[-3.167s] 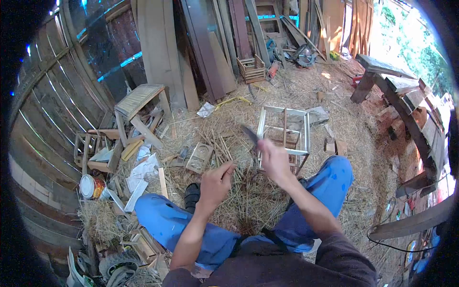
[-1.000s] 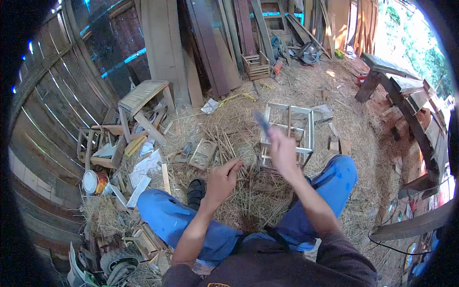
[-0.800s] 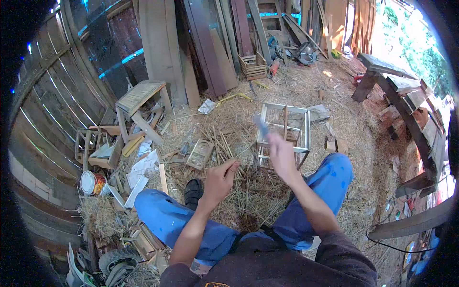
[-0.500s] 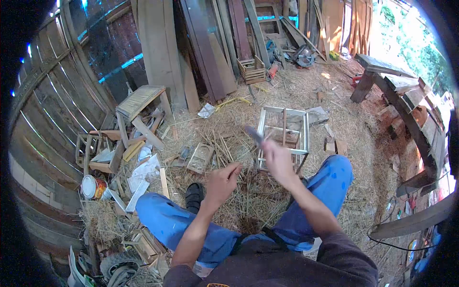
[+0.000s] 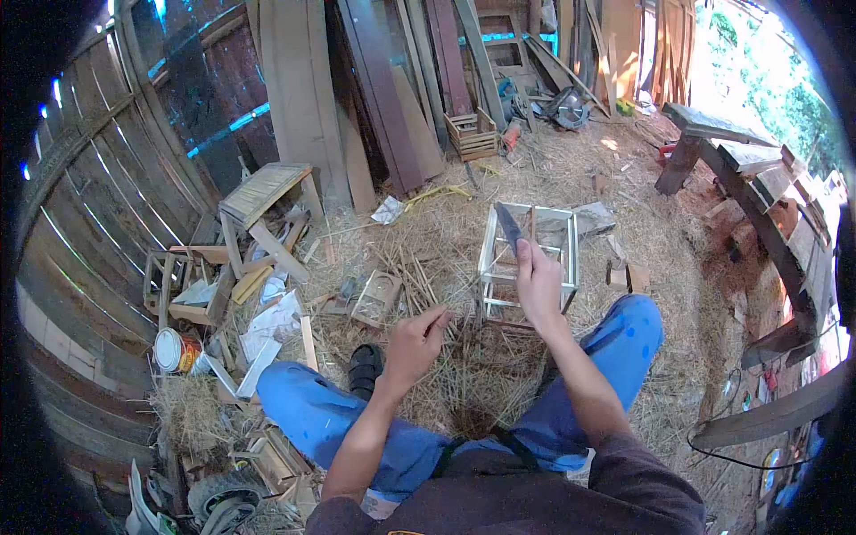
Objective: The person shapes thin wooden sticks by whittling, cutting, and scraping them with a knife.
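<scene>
A knife (image 5: pixel 510 225) with a broad grey blade points up and away from my right hand (image 5: pixel 540 283), which is closed round its handle. The blade passes in front of a pale wooden frame (image 5: pixel 572 234) that stands on the straw floor. My left hand (image 5: pixel 415 342) is closed over the straw between my knees, thumb and fingers pressed together. Whatever may be pinched in it is too thin or hidden to make out. The two hands are apart.
A small wooden stool (image 5: pixel 266 192) stands at the left by paper scraps and a paint bucket (image 5: pixel 167 349). A slatted crate (image 5: pixel 471 134) and a circular saw (image 5: pixel 568 109) are at the back. A rough wooden bench (image 5: pixel 758 192) runs along the right.
My right hand has moved a little to the right, and the knife now points more upward. The left hand stays almost in place.
</scene>
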`<state>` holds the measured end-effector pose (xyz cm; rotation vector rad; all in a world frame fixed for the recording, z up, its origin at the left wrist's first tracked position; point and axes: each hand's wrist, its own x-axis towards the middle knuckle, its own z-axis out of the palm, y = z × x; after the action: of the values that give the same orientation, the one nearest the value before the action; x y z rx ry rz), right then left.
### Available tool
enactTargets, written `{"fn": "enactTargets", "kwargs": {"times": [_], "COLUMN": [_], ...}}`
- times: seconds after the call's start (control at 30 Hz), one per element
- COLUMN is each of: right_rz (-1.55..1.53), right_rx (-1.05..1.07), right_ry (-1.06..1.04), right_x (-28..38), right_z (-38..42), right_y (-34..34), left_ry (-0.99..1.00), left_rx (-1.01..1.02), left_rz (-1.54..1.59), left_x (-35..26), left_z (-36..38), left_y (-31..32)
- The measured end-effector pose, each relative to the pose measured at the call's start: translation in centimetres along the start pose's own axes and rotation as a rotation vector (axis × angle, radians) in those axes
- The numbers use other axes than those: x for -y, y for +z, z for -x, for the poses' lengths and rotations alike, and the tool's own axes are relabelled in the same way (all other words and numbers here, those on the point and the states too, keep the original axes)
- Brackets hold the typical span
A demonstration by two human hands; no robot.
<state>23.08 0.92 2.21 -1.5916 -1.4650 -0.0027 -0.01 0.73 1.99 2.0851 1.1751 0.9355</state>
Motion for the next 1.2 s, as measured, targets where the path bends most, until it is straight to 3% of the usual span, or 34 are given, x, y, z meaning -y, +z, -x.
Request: {"fn": "enactTargets", "kwargs": {"times": [0.03, 0.1, 0.17, 0.27, 0.37, 0.4, 0.5, 0.63, 0.67, 0.77, 0.8, 0.9, 0.93, 1.03, 1.17, 1.2], "right_rz": [-0.033, 0.057, 0.117, -0.122, 0.088, -0.095, -0.119, 0.022, -0.045, -0.065, -0.013, -0.122, -0.098, -0.009, -0.061, -0.103], "right_rx": [-0.031, 0.062, 0.099, -0.129, 0.133, 0.036, 0.018, 0.017, -0.032, 0.020, 0.052, -0.018, -0.078, 0.052, -0.005, -0.104], "right_ry": [0.055, -0.250, -0.233, 0.056, -0.044, -0.187, -0.152, 0.233, 0.085, 0.054, 0.022, 0.220, 0.068, -0.100, 0.200, 0.071], "right_x": [-0.1, -0.3, 0.4, 0.4, 0.1, 0.9, 1.4, 1.1, 0.4, 0.2, 0.4, 0.4, 0.1, 1.1, 0.3, 0.0], "right_z": [-0.1, 2.4, 2.7, -0.8, 1.1, 2.4, 1.9, -1.5, -0.1, 1.5, 0.7, -1.2, -0.6, 2.3, -1.3, -0.7], "right_y": [-0.1, 1.2, 1.5, 0.7, 1.3, 2.0, 2.2, 0.3, 1.2, 1.7, 0.8, 0.0, 0.8, 1.7, -0.2, 0.4], "left_ry": [0.000, 0.009, 0.028, 0.137, 0.123, 0.122, 0.121, 0.122, 0.131, -0.069, -0.014, 0.104, 0.109, 0.088, 0.079, 0.049], "left_rx": [0.005, 0.000, -0.013, -0.109, -0.118, -0.117, -0.125, -0.132, -0.127, 0.001, -0.047, -0.134, -0.127, -0.105, -0.117, -0.087], "left_rz": [-0.034, -0.050, -0.023, 0.041, 0.016, 0.029, 0.077, 0.071, 0.054, -0.028, 0.001, 0.049, 0.049, 0.034, 0.071, 0.030], "left_x": [0.0, 0.2, 1.3, 1.8, 1.1, 1.3, 2.0, 1.7, 1.3, 0.6, 0.9, 1.9, 1.9, 1.8, 1.8, 1.5], "left_z": [0.1, 0.1, 0.0, -0.2, -0.1, 0.0, -0.1, 0.1, 0.3, 0.6, 0.6, 0.4, 0.3, 0.5, 0.4, 0.5], "left_y": [0.0, 0.3, 0.7, 0.9, 0.9, 1.1, 1.4, 1.2, 1.2, -0.1, 0.2, 0.7, 0.8, 0.8, 0.8, 0.7]}}
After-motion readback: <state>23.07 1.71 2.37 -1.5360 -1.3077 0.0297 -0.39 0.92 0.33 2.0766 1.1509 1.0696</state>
